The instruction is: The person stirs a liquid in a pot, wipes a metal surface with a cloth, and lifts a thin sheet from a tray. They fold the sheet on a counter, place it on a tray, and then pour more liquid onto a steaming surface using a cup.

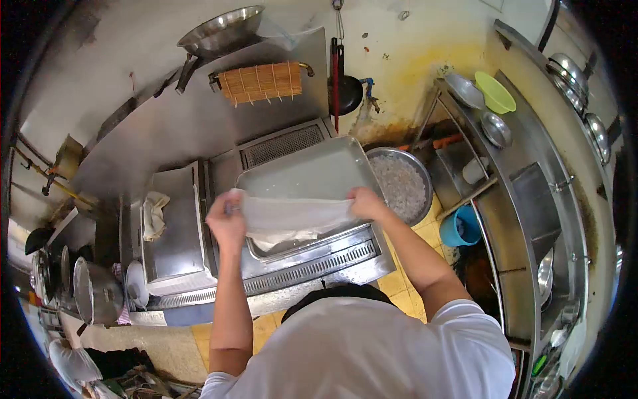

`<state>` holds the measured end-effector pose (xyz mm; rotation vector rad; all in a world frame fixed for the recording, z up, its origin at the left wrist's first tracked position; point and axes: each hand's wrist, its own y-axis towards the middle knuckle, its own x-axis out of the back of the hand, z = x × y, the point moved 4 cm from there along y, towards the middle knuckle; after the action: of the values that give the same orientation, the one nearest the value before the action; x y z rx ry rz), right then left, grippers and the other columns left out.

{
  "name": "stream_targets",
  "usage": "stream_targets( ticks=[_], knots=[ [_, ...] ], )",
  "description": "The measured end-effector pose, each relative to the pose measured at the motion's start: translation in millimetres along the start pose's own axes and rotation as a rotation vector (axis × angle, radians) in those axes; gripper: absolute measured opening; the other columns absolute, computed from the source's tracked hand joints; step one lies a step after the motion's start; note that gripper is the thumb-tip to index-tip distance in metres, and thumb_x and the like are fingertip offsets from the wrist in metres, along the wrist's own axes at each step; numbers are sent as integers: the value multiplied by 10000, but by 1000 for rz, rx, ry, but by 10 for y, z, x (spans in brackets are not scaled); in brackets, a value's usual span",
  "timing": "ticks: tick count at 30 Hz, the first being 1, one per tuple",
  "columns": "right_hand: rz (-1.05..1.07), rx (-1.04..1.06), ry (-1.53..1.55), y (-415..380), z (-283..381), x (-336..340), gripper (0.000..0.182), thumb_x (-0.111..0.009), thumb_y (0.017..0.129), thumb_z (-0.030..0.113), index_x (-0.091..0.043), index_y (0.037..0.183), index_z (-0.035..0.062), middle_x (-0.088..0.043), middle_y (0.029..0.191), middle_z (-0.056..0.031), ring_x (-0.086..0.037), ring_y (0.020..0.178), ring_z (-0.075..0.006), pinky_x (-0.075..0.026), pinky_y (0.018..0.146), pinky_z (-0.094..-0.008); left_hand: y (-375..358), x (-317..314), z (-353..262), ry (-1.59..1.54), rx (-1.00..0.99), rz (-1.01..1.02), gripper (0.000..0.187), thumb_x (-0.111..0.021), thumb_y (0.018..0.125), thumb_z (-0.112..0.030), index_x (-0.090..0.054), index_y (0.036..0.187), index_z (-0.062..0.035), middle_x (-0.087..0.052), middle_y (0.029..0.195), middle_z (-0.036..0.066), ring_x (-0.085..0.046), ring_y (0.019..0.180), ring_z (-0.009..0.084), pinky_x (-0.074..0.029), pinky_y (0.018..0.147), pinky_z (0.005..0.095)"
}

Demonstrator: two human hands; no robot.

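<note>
A white cloth (292,211) is stretched between my two hands over a large shallow metal tray (306,174) on the steel counter. My left hand (228,219) is closed on the cloth's left end, by the tray's left edge. At the right end, my right hand (365,203) pinches the cloth near the tray's right rim. The cloth's lower part hangs down in folds onto the tray's near side. Small pale specks dot the tray's surface.
A metal basin (399,183) of ice-like pieces stands right of the counter. Further right are a blue bucket (460,226) and a steel sink unit (518,219). On the left, a folded cloth (155,216) lies on a steel lid. A person (76,362) is at lower left.
</note>
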<state>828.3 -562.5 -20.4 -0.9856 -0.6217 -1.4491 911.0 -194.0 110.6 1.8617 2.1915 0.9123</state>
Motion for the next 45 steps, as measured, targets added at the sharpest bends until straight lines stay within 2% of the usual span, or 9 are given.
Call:
stream_targets(
  ticks=[4,7,13,19,22,32,36,41,45],
  knots=[
    [-234,509,618,-191,1533,427,356,-622,827,205,-723,1119,27,-721,1083,-232,-684,1011,-424,-533,969,-472,-239,-501,-699,128,-114,271,200,-658,800,73,-778,923,-29,-765,921,116,-729,829,230,-553,796,321],
    [-40,368,600,-122,1797,197,309,-578,869,183,-709,1076,-6,-714,1066,-252,-683,997,-435,-545,938,-479,-119,-417,-1004,31,-155,272,162,-696,790,60,-767,913,-17,-758,870,123,-738,854,209,-570,787,325],
    [-227,165,74,146,107,-335,214,-538,886,107,-689,955,-27,-700,959,-253,-692,923,-414,-533,918,-515,11,210,-166,203,131,33,55,-747,864,-29,-747,902,10,-728,801,138,-678,765,201,-526,759,291],
    [-305,256,-346,-138,240,-409,206,-556,869,97,-718,966,13,-737,1037,-212,-707,981,-385,-548,902,-511,-1049,-488,1010,642,195,681,309,-709,865,-365,-766,920,-67,-734,894,197,-700,901,419,-552,847,506],
    [68,-108,-271,-43,141,-475,197,-592,855,130,-739,928,20,-741,1031,-218,-718,960,-388,-565,862,-510,-1140,-658,1054,644,245,859,334,-685,890,-390,-756,937,-67,-729,882,201,-699,893,420,-549,834,515],
    [-26,246,558,-41,1632,291,272,-557,932,160,-697,1033,-51,-699,999,-294,-682,930,-439,-542,889,-456,-172,-759,-603,-9,-14,317,180,-731,914,-124,-732,1049,-6,-754,955,171,-738,882,271,-561,814,347],
    [-231,269,210,197,336,-198,271,-544,922,161,-699,1019,-38,-695,974,-288,-676,924,-453,-534,857,-488,242,34,-597,-72,142,-18,104,-680,916,-14,-722,996,38,-747,893,92,-666,839,141,-528,797,295],
    [-58,6,26,214,143,-64,299,-553,909,182,-719,1069,-9,-702,1016,-271,-689,975,-415,-541,875,-460,-173,-197,-104,24,55,107,96,-666,889,18,-726,961,-3,-738,828,111,-686,809,153,-543,769,317],
    [-142,468,694,-77,1653,235,288,-556,887,113,-702,1105,-6,-723,1080,-238,-683,1034,-416,-541,929,-469,-412,-620,-613,144,-34,294,223,-651,793,74,-734,986,-2,-765,870,124,-721,801,180,-566,766,340]
  ],
)
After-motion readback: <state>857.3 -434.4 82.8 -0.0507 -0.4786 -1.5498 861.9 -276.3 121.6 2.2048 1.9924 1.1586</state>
